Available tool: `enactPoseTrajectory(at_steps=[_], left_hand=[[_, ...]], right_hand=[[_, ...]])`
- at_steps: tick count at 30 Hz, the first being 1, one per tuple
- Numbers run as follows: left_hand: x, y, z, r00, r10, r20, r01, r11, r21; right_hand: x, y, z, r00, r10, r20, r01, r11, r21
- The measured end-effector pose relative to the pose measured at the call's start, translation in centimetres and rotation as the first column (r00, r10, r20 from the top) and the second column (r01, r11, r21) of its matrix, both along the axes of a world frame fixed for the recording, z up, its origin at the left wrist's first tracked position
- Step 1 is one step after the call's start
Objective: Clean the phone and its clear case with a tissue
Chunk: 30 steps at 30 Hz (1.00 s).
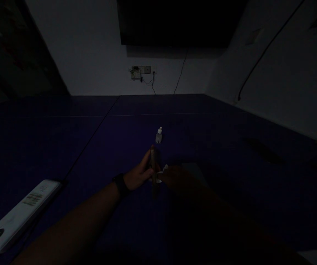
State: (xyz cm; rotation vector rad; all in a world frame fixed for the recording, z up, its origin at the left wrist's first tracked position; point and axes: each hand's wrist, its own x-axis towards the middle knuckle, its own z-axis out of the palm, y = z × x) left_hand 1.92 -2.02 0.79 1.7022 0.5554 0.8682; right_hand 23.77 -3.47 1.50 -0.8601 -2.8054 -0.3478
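In the middle of this dim view, my left hand (141, 175), with a dark watch on its wrist, is closed around a thin, phone-like slab (153, 165). It stands upright, edge towards me, so its faces hardly show. My right hand (173, 177), deep in shadow, has its fingers closed on a white wipe (164, 169). The wipe is at the slab's right side; whether it presses on the surface is too dark to tell. Just beyond both hands, a small clear bottle (158, 138) with a white dropper-like top stands upright on the dark blue surface (130, 136).
A long white device (23, 213) with a round lit display lies at the lower left, its cable running along the surface. Right of my right hand is a flat greyish thing (194, 171). Wall sockets (144, 70) sit below a large dark screen (183, 22).
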Motion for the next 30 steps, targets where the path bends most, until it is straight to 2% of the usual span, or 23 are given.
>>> enactPoseTrajectory(at_steps=[3,9,16,22,27,30], left_hand=[[-0.1,0.0,0.0,1.0,-0.016,0.003,0.016,1.0,-0.005],[-0.2,0.1,0.0,1.0,-0.013,-0.014,0.014,0.999,0.032],[0.0,0.2,-0.2,0.999,-0.029,0.025,0.03,1.0,-0.01],[0.0,0.3,0.0,1.0,-0.019,0.022,0.019,1.0,0.003],[0.0,0.1,0.0,1.0,-0.01,0.03,0.011,0.999,-0.04],[0.0,0.2,0.0,0.999,-0.028,0.024,0.029,0.999,-0.027]], right_hand=[[0.0,-0.2,0.5,0.999,0.016,0.029,-0.015,1.0,-0.025],[0.0,0.1,1.0,0.997,-0.036,-0.073,0.041,0.997,0.066],[-0.1,-0.6,0.8,1.0,0.015,0.007,-0.015,0.999,-0.032],[0.3,0.6,1.1,0.997,-0.015,-0.073,0.021,0.996,0.085],[-0.2,-0.2,1.0,1.0,-0.019,0.02,0.02,0.999,-0.026],[-0.4,-0.3,1.4,0.998,-0.054,0.011,0.054,0.998,-0.012]])
